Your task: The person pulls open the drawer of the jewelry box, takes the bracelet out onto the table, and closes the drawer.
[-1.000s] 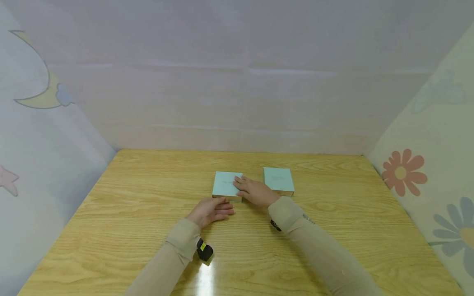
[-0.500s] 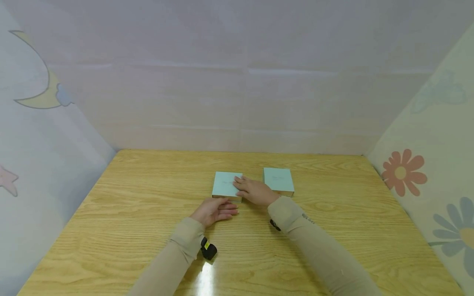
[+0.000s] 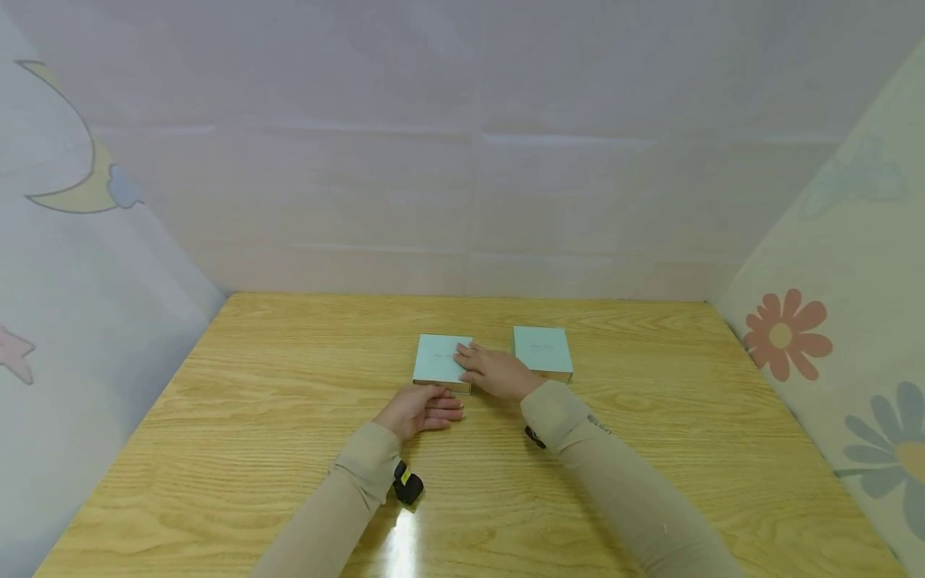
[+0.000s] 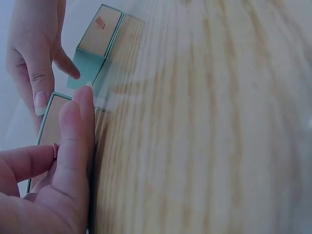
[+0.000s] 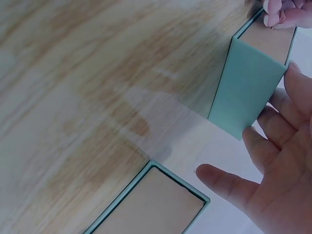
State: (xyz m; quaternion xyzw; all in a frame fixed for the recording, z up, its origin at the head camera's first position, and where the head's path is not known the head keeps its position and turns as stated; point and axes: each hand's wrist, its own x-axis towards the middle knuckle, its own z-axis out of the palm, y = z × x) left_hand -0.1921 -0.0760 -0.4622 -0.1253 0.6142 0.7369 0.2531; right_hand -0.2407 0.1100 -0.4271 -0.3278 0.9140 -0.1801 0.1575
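Observation:
A flat mint-green box (image 3: 436,358) with a tan front face lies on the table. My right hand (image 3: 500,374) rests on its top near the right edge, fingers spread and fairly straight. At the front face, my left hand (image 3: 415,411) pinches a small pull tab (image 4: 55,150) between thumb and forefinger. The right wrist view also shows those left fingertips (image 5: 280,17) at the tan face. A matching second box (image 3: 542,348) stands to the right, untouched, and its small reddish tab (image 4: 100,22) shows in the left wrist view.
The wood-grain table (image 3: 253,385) carries both boxes toward its back half. A pale wall covering (image 3: 462,201) rises behind, and printed panels with a moon (image 3: 87,189) and flowers (image 3: 780,335) flank the sides.
Between the first and second frames my left hand shifted slightly right along the box's front. Since then it has held still. The right hand and both boxes have stayed in place.

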